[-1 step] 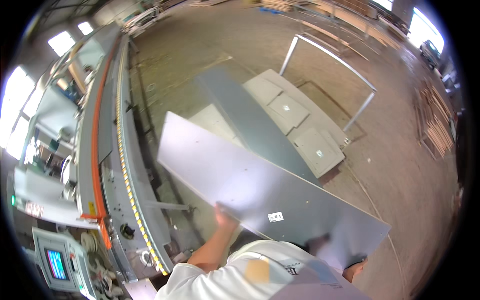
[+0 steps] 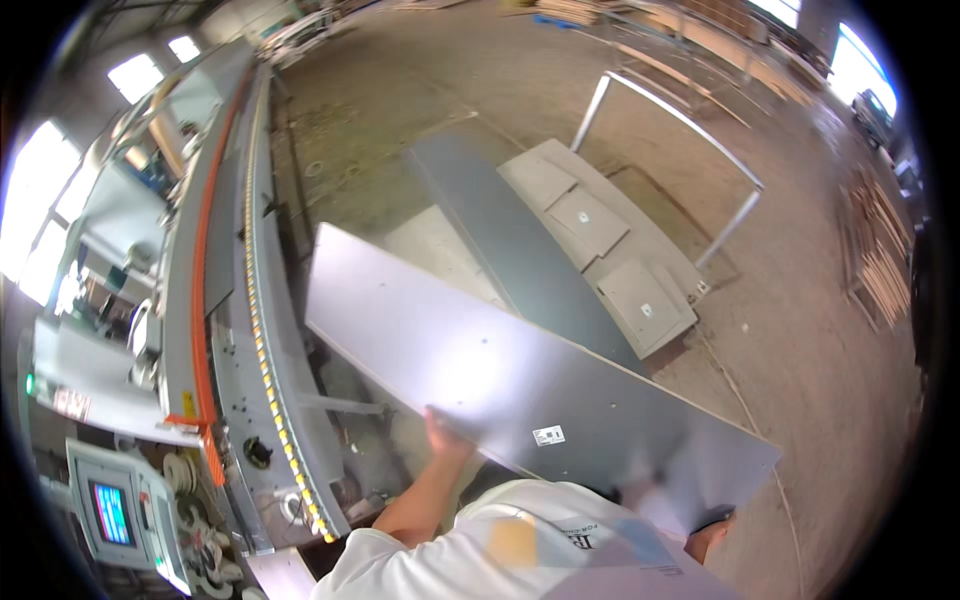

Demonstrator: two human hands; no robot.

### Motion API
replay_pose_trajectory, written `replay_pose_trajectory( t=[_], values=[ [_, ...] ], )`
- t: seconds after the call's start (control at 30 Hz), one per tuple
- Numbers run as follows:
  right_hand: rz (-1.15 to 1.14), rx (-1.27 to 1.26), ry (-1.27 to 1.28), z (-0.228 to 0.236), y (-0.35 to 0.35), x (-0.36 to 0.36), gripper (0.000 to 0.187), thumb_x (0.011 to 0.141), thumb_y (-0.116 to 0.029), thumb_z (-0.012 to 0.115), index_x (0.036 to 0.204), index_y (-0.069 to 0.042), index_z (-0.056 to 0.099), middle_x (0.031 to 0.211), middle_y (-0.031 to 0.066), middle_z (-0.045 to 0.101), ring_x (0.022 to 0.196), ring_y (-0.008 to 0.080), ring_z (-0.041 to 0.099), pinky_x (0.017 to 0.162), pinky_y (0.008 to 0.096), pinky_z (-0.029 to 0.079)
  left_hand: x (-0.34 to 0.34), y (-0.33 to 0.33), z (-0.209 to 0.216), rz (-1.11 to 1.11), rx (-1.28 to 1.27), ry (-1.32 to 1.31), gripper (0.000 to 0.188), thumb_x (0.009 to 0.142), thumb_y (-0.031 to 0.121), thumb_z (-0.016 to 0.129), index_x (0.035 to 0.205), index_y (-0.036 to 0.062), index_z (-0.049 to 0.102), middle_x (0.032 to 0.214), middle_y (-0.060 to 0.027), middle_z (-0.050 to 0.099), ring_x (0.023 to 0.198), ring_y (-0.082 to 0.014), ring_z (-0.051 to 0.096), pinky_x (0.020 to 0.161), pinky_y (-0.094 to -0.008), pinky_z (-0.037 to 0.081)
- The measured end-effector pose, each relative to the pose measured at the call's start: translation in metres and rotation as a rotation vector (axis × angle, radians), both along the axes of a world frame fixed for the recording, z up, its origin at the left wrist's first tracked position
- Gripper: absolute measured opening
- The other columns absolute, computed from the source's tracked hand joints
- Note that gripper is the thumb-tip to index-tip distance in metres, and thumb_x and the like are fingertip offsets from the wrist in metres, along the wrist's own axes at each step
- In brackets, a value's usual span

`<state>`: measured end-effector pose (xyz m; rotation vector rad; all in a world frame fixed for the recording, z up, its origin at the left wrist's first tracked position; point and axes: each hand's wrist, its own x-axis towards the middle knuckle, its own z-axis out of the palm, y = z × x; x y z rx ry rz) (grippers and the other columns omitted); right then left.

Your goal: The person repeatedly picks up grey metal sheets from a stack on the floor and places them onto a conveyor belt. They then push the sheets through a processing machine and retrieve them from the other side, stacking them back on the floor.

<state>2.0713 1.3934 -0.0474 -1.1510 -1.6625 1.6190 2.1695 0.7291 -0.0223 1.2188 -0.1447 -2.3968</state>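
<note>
A long grey panel (image 2: 470, 345) with a shiny face, a few small holes and a white label (image 2: 549, 435) spans the space before my body. On its near long edge, my left hand (image 2: 447, 436) grips it with the thumb over the upper face; the other fingers are hidden underneath. My right hand (image 2: 708, 538) is closed on the panel's near right end, its fingers partly hidden. Beyond and partly covered by the panel, a darker grey panel (image 2: 520, 240) lies across a low stack of light grey boards (image 2: 648, 305).
To my left runs a long machine with an orange strip (image 2: 203, 270) and a row of yellow rollers (image 2: 268, 370). A control screen (image 2: 112, 513) stands at its near end. A metal frame (image 2: 690, 125) rises behind the stack; wood strips (image 2: 880, 260) lie far right.
The panel's left end has moved slightly left, closer to the machine's roller edge. My view has shifted a little; both hands keep their hold.
</note>
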Motion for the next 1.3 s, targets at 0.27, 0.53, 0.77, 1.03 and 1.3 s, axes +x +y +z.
replay_pose_trajectory(
  t=[0.27,0.53,0.77,1.03,1.3],
  values=[
    [0.627,-0.562,-0.075,0.013,-0.174,-0.153,0.063,0.103,-0.046,0.040,0.146,0.000,0.049,0.150,0.0125,0.050,0.132,0.0309,0.051,0.111,0.0396,0.039,0.180,0.047,0.080,0.503,-0.255,0.088,0.101,0.086,0.089,0.035,0.159,0.0200,0.030,0.166,-0.0030,0.025,0.150,-0.0335,0.026,0.123,-0.0518,0.022],
    [1.229,-0.490,-0.074,0.002,-0.382,-0.221,0.061,0.100,-0.046,0.048,0.132,0.005,0.059,0.130,0.0142,0.064,0.113,0.0299,0.063,0.097,0.0390,0.048,0.333,0.152,0.031,0.792,-0.429,-0.113,0.091,0.095,0.077,0.025,0.159,0.0119,0.023,0.167,-0.0058,0.021,0.152,-0.0316,0.018,0.124,-0.0496,0.004],
    [1.608,0.090,-0.116,0.054,-0.576,-0.107,0.066,0.092,-0.054,0.053,0.111,0.007,0.070,0.109,0.0169,0.073,0.102,0.0302,0.068,0.091,0.0413,0.050,0.398,0.235,0.106,-0.107,-0.663,-1.522,0.075,0.099,0.035,0.045,0.155,-0.0037,0.014,0.166,-0.0183,0.016,0.154,-0.0345,0.004,0.117,-0.0561,-0.020],
    [2.005,0.810,-0.103,0.079,-0.723,0.122,0.069,0.090,-0.059,0.045,0.101,0.003,0.074,0.102,0.0201,0.074,0.099,0.0364,0.069,0.087,0.0452,0.049,0.530,0.338,0.045,0.543,-0.585,-1.365,0.083,0.080,0.003,0.055,0.147,-0.0216,0.014,0.158,-0.0393,0.012,0.152,-0.0469,0.000,0.117,-0.0509,-0.023],
    [2.265,1.261,-0.074,0.056,-0.777,0.294,0.070,0.094,-0.060,0.036,0.104,-0.001,0.073,0.114,0.0246,0.069,0.110,0.0426,0.064,0.093,0.0515,0.047,0.613,0.395,0.015,1.649,-0.080,-0.299,0.060,0.108,0.043,0.045,0.153,0.0072,0.032,0.156,-0.0088,0.037,0.143,-0.0264,0.035,0.122,-0.0467,0.022]
  ],
)
